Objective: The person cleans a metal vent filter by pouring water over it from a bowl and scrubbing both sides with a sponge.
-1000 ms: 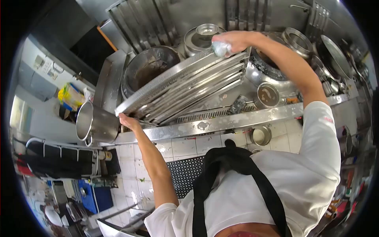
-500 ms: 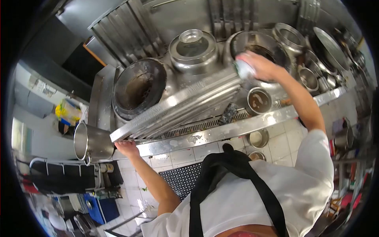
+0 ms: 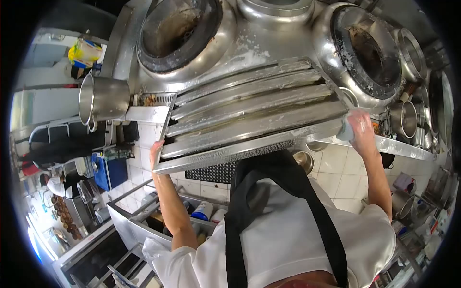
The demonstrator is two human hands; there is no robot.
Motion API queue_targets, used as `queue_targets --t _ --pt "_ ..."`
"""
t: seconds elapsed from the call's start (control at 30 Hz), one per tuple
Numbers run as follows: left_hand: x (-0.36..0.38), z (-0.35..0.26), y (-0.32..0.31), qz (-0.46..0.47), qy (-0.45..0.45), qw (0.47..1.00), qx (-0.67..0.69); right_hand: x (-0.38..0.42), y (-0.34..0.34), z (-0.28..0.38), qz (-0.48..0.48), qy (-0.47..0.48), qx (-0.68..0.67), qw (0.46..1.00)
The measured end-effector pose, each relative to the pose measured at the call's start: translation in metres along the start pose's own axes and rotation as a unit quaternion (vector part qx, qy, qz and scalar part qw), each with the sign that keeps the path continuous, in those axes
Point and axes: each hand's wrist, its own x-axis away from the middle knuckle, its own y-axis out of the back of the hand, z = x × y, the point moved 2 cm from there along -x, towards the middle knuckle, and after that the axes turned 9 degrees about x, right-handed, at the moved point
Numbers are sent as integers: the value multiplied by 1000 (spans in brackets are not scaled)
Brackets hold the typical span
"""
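Observation:
A slatted metal hood filter (image 3: 254,106) is held up in front of my chest in the head view, wet and with suds on its slats. My left hand (image 3: 156,153) is closed around its left edge near the front corner. At the front right corner, my right hand (image 3: 362,132) holds a pale sponge (image 3: 345,129) pressed against the frame. The filter's underside is out of sight. Behind it, the wok range (image 3: 249,45) has foam on its steel top.
Two blackened wok burners (image 3: 180,36) stand left and right at the back. A tall steel pot (image 3: 104,98) is at left. Small pots (image 3: 403,117) crowd the right. A black mat (image 3: 211,174) lies on the tiles, near a steel counter (image 3: 139,225). Another person (image 3: 56,186) is at far left.
The filter has come off the range edge toward my body and tilted so its slatted face shows. Both hands moved with it. My view has shifted closer to the range.

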Motion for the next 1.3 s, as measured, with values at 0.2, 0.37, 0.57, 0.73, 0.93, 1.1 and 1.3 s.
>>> queue_targets --t 0.2,0.37,0.57,0.73,0.93,1.1,1.3 --pt "-3 -19 51 38 -48 998 -31 -22 10 28 8 17 25 999" --pt "-20 -80 24 155 71 982 85 -78 69 48 44 27 27 998" --pt "-63 -85 -8 337 -242 904 106 -152 88 29 30 24 11 999" --pt "-128 -46 -29 -10 -446 866 -223 -219 81 -19 38 30 -103 993" --pt "-182 -111 -72 -134 -554 797 -201 -270 24 -95 -258 -233 -511 786" --pt "-142 -183 -122 -121 -676 682 -250 -225 -111 -137 108 -131 -64 983" --pt "-53 -300 -165 -182 -687 584 -391 -382 -235 -287 -69 -301 -632 711"
